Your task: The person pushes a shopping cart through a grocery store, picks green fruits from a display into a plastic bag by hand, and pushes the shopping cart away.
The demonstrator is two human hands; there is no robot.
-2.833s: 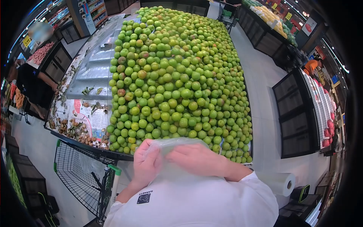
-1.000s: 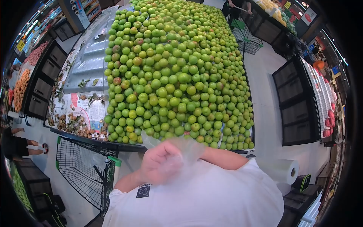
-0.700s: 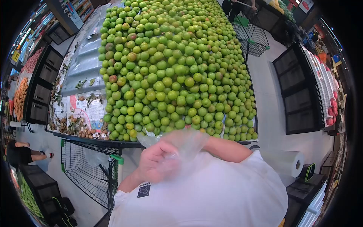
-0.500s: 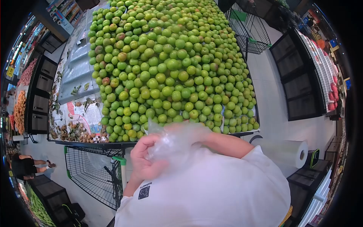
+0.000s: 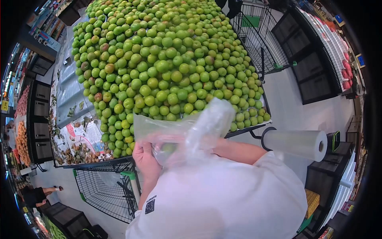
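Note:
A clear plastic bag (image 5: 211,125) is spread in front of my chest, its right part bunched and blurred. My left hand (image 5: 146,159) pinches the bag's left side, thumb and fingers together. My right hand (image 5: 169,139) shows only faintly behind the plastic, its fingers blurred, so its grip is hard to make out. Just beyond the bag, a large heap of green round fruit (image 5: 159,71) covers the display stand.
A shopping cart (image 5: 107,191) stands at the lower left, another cart (image 5: 262,44) at the upper right. A plastic bag roll (image 5: 294,142) sits right of the stand. Newspaper (image 5: 85,133) with leaves lies left. A person (image 5: 36,196) is at the far left.
The bag, crumpled between my hands before, is now spread wider and reaches higher at the right. My left hand has moved slightly left. The view has turned, bringing the bag roll further in.

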